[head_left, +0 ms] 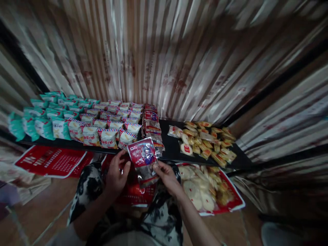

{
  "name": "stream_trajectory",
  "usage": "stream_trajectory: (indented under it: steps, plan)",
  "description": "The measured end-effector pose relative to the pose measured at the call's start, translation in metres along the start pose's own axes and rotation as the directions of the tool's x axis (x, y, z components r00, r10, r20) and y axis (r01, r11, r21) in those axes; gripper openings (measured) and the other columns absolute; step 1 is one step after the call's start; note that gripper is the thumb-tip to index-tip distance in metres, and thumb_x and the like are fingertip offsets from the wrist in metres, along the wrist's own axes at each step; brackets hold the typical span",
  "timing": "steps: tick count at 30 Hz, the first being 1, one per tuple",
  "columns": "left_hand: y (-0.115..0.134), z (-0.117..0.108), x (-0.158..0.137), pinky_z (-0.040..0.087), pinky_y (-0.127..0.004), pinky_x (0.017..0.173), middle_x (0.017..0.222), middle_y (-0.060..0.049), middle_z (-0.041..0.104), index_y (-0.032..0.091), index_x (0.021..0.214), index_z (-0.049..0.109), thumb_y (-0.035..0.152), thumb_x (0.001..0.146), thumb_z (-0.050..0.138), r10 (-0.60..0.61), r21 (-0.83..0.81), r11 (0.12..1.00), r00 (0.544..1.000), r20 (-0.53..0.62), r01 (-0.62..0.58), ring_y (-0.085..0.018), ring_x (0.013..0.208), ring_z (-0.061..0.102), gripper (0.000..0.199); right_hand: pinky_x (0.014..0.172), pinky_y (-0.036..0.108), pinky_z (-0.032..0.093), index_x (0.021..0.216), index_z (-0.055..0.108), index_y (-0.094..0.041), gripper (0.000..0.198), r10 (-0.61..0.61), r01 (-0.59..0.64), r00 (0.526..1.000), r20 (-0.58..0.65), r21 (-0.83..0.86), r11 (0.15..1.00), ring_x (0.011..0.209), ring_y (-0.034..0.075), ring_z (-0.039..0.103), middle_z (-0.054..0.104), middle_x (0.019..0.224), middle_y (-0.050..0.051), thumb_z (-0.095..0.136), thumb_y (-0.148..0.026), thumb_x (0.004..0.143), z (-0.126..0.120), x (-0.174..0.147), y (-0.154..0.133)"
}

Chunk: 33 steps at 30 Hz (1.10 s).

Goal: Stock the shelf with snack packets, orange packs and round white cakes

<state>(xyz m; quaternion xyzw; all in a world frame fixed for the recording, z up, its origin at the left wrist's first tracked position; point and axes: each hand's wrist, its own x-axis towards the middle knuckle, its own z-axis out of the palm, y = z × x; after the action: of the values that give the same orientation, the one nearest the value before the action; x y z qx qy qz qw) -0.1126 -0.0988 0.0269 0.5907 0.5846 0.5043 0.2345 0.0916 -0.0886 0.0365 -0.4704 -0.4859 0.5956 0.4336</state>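
Note:
My right hand [166, 175] pinches the right edge of a snack packet [142, 158], red at the top and see-through with dark contents below. To its left is my left hand [118, 171], fingers apart and empty, close to the packet's edge. Behind the packet, a row of similar red packets [152, 126] stands on a black shelf [171, 147]. Left of that row stand several white snack bags with striped tops [109, 138]. A red bag [135, 194] lies below my hands, partly hidden by them.
Several teal snack bags [44, 128] fill the shelf's left end. Small yellow-wrapped snacks [205, 141] lie loose at its right. Under the shelf are a red printed bag [51, 160] and a red-edged bag of round, pale wrapped snacks [202, 191]. Pleated sheeting [159, 51] hangs behind.

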Motion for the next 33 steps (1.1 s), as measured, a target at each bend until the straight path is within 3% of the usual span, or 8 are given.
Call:
stream_trajectory:
  steps: [4, 7, 12, 15, 19, 23, 26, 33]
  plan:
    - [0.005, 0.021, -0.01, 0.055, -0.033, 0.08, 0.111, -0.014, 0.064, 0.014, 0.129, 0.039, 0.037, 0.086, 0.046, -0.142, -0.236, 0.942, 0.918, 0.37, 0.241, -0.02, 0.096, 0.064, 0.049, 0.059, 0.023, 0.041, 0.07, 0.064, -0.018, 0.036, 0.045, -0.026, 0.994, -0.103, 0.174, 0.984, 0.058, 0.012, 0.052, 0.063, 0.064, -0.001, 0.072, -0.053, 0.065, 0.001, 0.001, -0.006]
    - [0.018, 0.038, -0.008, 0.055, -0.031, 0.08, 0.101, -0.009, 0.068, 0.016, 0.123, 0.044, 0.031, 0.086, 0.044, -0.147, -0.288, 0.9, 0.851, 0.505, 0.327, -0.017, 0.089, 0.066, 0.04, 0.055, 0.022, 0.041, 0.069, 0.066, -0.018, 0.035, 0.055, -0.005, 0.978, -0.199, 0.244, 0.97, 0.055, 0.011, 0.052, 0.064, 0.062, -0.001, 0.076, -0.05, 0.061, -0.002, 0.004, -0.007]
    - [0.039, 0.067, 0.013, 0.054, -0.03, 0.08, 0.101, -0.007, 0.066, 0.015, 0.126, 0.044, 0.026, 0.084, 0.046, -0.169, -0.293, 0.9, 0.879, 0.445, 0.322, -0.016, 0.087, 0.065, 0.043, 0.054, 0.024, 0.045, 0.077, 0.069, -0.019, 0.033, 0.032, 0.094, 0.929, -0.37, 0.317, 0.944, 0.056, 0.013, 0.057, 0.068, 0.066, 0.0, 0.08, -0.044, 0.058, -0.017, 0.018, -0.014]
    - [0.055, 0.082, 0.026, 0.055, -0.032, 0.079, 0.104, -0.011, 0.064, 0.012, 0.132, 0.038, 0.023, 0.083, 0.046, -0.107, -0.303, 0.919, 0.902, 0.419, 0.25, -0.017, 0.087, 0.065, 0.051, 0.055, 0.023, 0.048, 0.074, 0.068, -0.019, 0.033, 0.034, 0.169, 0.867, -0.497, 0.356, 0.919, 0.055, 0.013, 0.059, 0.069, 0.066, -0.002, 0.083, -0.038, 0.052, -0.032, 0.032, -0.022]
    - [0.084, 0.097, 0.028, 0.046, -0.041, 0.099, 0.124, -0.015, 0.057, 0.013, 0.136, 0.035, 0.016, 0.08, 0.046, 0.005, -0.236, 0.969, 0.942, 0.337, 0.079, -0.022, 0.112, 0.056, 0.057, 0.054, 0.02, 0.051, 0.079, 0.067, -0.02, 0.037, 0.062, 0.243, 0.799, -0.598, 0.416, 0.877, 0.056, 0.011, 0.061, 0.07, 0.07, -0.004, 0.084, -0.032, 0.048, -0.053, 0.049, -0.033]
    - [0.104, 0.111, 0.015, 0.035, -0.041, 0.11, 0.139, -0.013, 0.044, 0.014, 0.134, 0.041, 0.011, 0.078, 0.044, 0.138, -0.208, 0.976, 0.922, 0.362, -0.065, -0.022, 0.131, 0.039, 0.055, 0.047, 0.017, 0.049, 0.08, 0.064, -0.02, 0.035, 0.11, 0.223, 0.77, -0.628, 0.427, 0.876, 0.051, 0.009, 0.06, 0.067, 0.064, -0.007, 0.081, -0.028, 0.051, -0.068, 0.054, -0.034]
    - [0.102, 0.121, 0.007, 0.035, -0.041, 0.111, 0.144, -0.015, 0.037, 0.012, 0.132, 0.044, 0.011, 0.079, 0.042, 0.169, -0.197, 0.976, 0.901, 0.399, -0.096, -0.023, 0.134, 0.034, 0.053, 0.044, 0.018, 0.049, 0.08, 0.061, -0.019, 0.033, 0.152, 0.179, 0.753, -0.64, 0.422, 0.889, 0.047, 0.009, 0.059, 0.066, 0.061, -0.007, 0.079, -0.027, 0.053, -0.076, 0.053, -0.027]
    - [0.083, 0.13, 0.02, 0.035, -0.044, 0.11, 0.14, -0.019, 0.04, 0.007, 0.127, 0.049, 0.009, 0.078, 0.042, 0.146, -0.114, 0.987, 0.943, 0.3, -0.117, -0.025, 0.133, 0.036, 0.049, 0.049, 0.023, 0.051, 0.076, 0.062, -0.02, 0.033, 0.095, 0.167, 0.769, -0.632, 0.343, 0.924, 0.053, 0.013, 0.062, 0.068, 0.064, -0.004, 0.079, -0.033, 0.052, -0.08, 0.071, -0.018]
